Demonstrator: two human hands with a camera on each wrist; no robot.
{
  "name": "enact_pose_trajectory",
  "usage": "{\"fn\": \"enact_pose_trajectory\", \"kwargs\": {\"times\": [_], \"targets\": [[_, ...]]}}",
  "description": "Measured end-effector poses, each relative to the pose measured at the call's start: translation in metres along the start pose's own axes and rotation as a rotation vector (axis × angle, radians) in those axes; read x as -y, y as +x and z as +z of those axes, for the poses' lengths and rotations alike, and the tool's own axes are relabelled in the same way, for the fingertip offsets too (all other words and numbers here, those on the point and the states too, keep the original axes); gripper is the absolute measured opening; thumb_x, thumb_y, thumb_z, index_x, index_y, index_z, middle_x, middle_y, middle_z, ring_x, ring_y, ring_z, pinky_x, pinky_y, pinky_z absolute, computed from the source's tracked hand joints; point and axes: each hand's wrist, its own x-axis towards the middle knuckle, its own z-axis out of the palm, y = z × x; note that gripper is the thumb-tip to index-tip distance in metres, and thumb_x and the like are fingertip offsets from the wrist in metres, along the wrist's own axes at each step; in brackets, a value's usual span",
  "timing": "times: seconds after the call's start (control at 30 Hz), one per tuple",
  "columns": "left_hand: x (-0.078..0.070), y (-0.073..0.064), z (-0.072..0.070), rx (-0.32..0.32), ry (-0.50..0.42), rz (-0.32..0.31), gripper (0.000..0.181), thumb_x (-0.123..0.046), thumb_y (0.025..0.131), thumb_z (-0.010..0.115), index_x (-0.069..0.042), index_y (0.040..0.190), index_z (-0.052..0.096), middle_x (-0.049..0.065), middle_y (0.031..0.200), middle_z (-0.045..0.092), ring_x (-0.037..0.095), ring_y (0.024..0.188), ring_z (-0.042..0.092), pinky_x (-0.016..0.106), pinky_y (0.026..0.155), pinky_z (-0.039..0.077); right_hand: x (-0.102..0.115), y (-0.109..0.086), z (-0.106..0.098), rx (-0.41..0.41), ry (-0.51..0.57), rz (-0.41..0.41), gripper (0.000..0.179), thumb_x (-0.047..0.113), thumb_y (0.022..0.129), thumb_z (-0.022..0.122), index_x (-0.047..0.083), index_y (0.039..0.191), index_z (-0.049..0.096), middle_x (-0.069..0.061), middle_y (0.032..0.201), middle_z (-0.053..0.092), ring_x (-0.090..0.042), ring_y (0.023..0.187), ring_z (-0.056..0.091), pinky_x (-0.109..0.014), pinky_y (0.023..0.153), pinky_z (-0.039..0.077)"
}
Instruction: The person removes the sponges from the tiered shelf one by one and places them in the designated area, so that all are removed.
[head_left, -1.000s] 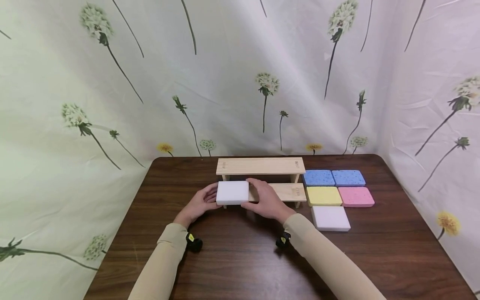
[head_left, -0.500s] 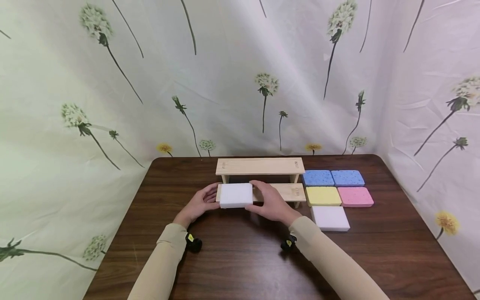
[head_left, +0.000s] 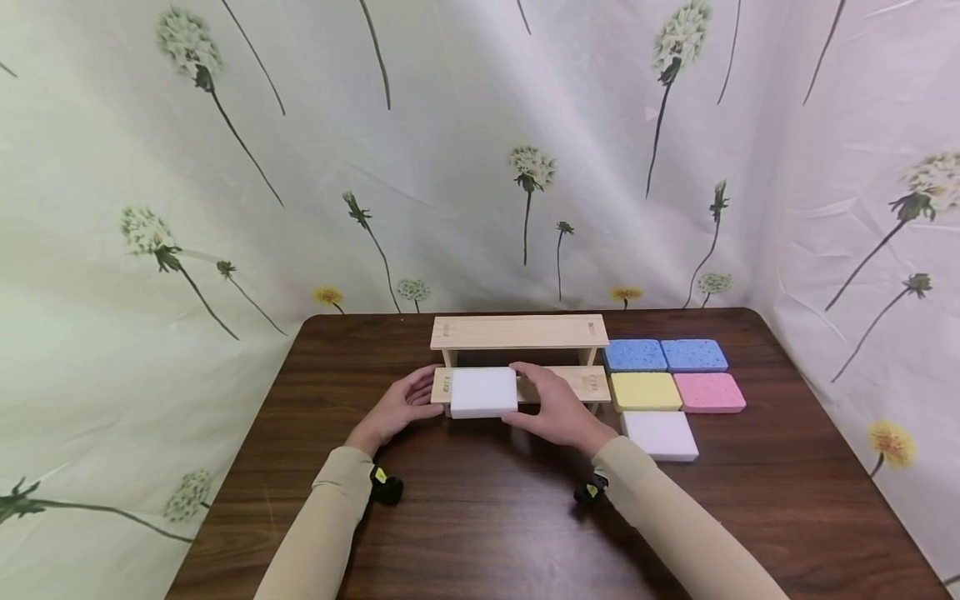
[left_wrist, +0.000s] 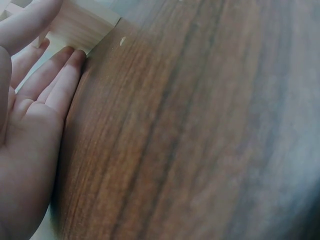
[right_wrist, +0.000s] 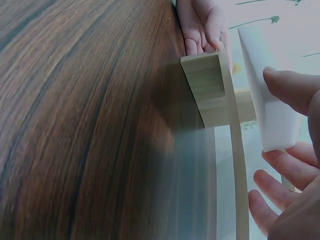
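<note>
A white block-shaped sponge (head_left: 483, 392) is pinched in my right hand (head_left: 558, 407), thumb at its near side and fingers at its right and far side. It hangs just above the lower board of a two-step wooden rack (head_left: 520, 332); in the right wrist view a gap shows between the sponge (right_wrist: 272, 105) and the board (right_wrist: 236, 150). My left hand (head_left: 396, 412) is at the rack's left end. In the left wrist view its fingers lie fairly straight against the pale wooden end piece (left_wrist: 82, 22). The sponge covers part of the lower board.
Right of the rack lie two blue sponges (head_left: 635, 356), a yellow sponge (head_left: 647, 392) and a pink sponge (head_left: 709, 392). A second white sponge (head_left: 659, 436) lies nearer me, by my right sleeve. The dark wooden table (head_left: 480, 533) backs onto a flower-print curtain (head_left: 465, 167).
My right hand has shifted to the right with the white sponge, along the lower board, showing more of the board's left end. My left hand has stayed at the rack's end.
</note>
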Motion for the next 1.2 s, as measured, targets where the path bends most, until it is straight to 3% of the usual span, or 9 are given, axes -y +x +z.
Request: {"fn": "enact_pose_trajectory", "kwargs": {"times": [1.2], "targets": [[-0.002, -0.002, 0.002, -0.005, 0.005, -0.021, 0.087, -0.005, 0.096, 0.077, 0.004, 0.164, 0.023, 0.029, 0.164, 0.035, 0.041, 0.153, 0.034, 0.050, 0.126, 0.030, -0.031, -0.042, -0.042, -0.050, -0.045, 0.040, 0.082, 0.037, 0.088, 0.087, 0.006, 0.154, 0.049, -0.014, 0.152, 0.057, -0.034, 0.140, 0.053, -0.055, 0.114, 0.047]]}}
